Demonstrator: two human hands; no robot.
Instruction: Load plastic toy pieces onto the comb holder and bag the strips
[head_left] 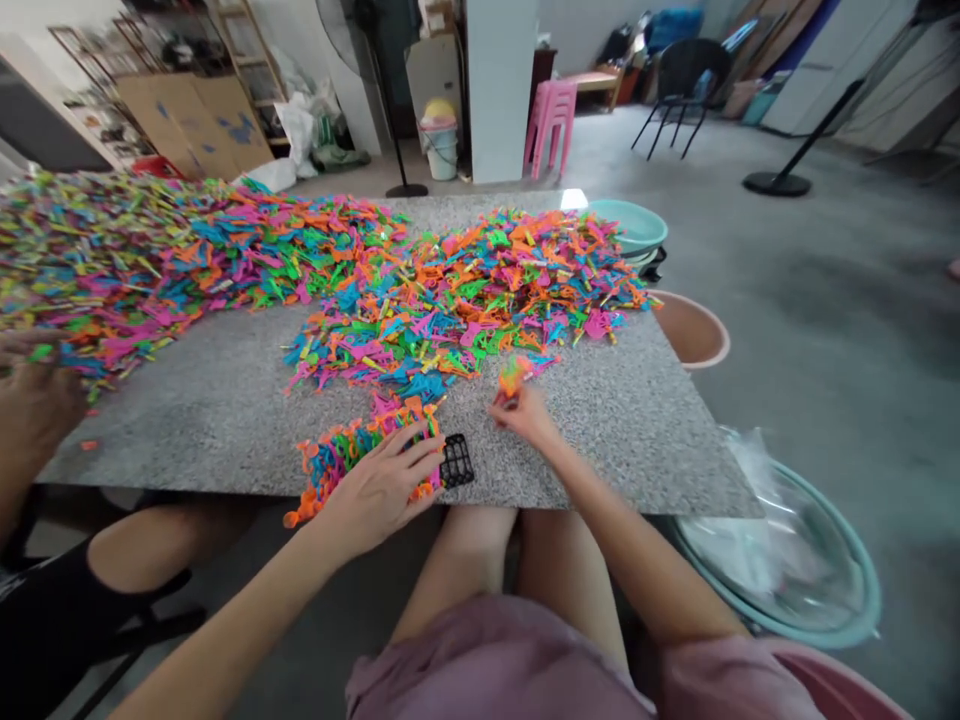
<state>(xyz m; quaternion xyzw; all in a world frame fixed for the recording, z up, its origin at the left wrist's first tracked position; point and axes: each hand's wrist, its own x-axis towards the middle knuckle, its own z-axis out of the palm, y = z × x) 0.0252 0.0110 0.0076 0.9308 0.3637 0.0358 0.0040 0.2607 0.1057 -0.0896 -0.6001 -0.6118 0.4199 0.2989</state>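
Note:
My left hand (386, 485) lies with its fingers stretched over the right end of a dense row of small bright plastic pieces (322, 465), orange, green, blue and pink. These stand packed together at the table's near edge; what holds them up is mostly hidden. A black plastic grid (457, 460) with open cells shows just right of my fingertips. My right hand (525, 410) is closed in a pinch above the table, on a small cluster of orange and green plastic pieces (514, 375). Motion blurs the cluster, so its exact shape is unclear.
Large heaps of loose plastic pieces (517, 270) cover the back and left of the speckled stone table (622, 430). A co-worker's hand (37, 410) is at the left. Basins stand beyond the right edge, one teal (862, 600) holding clear plastic bags.

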